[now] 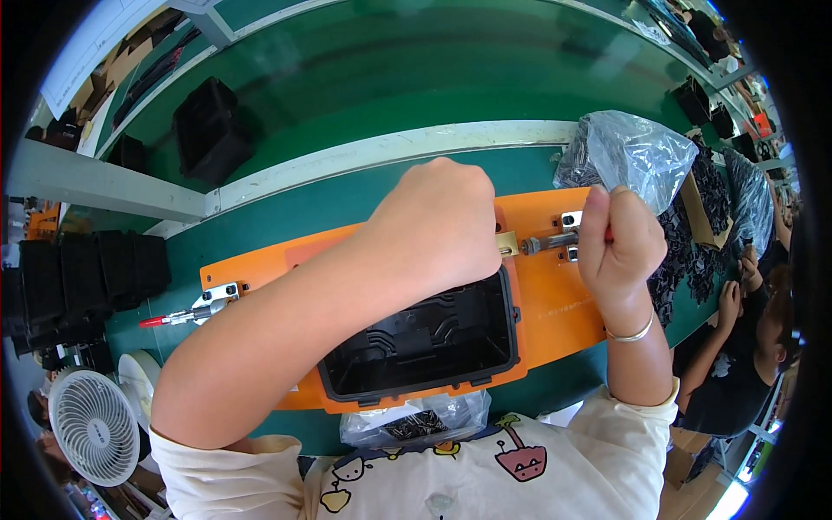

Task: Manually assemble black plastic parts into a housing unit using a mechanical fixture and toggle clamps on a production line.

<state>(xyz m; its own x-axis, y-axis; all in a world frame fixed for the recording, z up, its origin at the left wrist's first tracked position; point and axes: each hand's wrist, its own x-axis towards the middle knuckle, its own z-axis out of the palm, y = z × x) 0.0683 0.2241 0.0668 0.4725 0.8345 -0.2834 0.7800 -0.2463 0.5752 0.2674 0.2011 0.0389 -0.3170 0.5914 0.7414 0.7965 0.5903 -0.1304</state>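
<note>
"What's showing at your far L?"
"Blk cases point(87, 282) are standing in a row, w/ a wht fan point(94, 426) facing up nearer me."

"Then?"
"L clamp point(208, 301), red-tipped, is sitting on the L end of the orange fixture point(555, 303). My L forearm is crossing over the fixture just R of it."

"And the box?"
"Blk box point(425, 334) is lying open side up mid-fixture, in front of me. A clear bag point(416, 418) w/ small dark pcs is resting btwn it and my shirt."

"L hand?"
"My L hand point(446, 221) is curling knuckles-up over the box's far edge. Fingers are hiding underneath, so I can't tell how tightly they're closing or if they're holding anything. A brass-coloured block point(507, 243) is showing just R of it."

"R hand?"
"My R hand point(620, 247) is closing in a fist round the red handle of the R clamp point(555, 242), w/ its rod pointing at the block."

"Past that?"
"A clear plastic bag point(641, 156) is bulging behind my R hand, blk pcs point(712, 195) are piling up beside it, and a co-worker point(737, 373) is sitting at far R."
</note>
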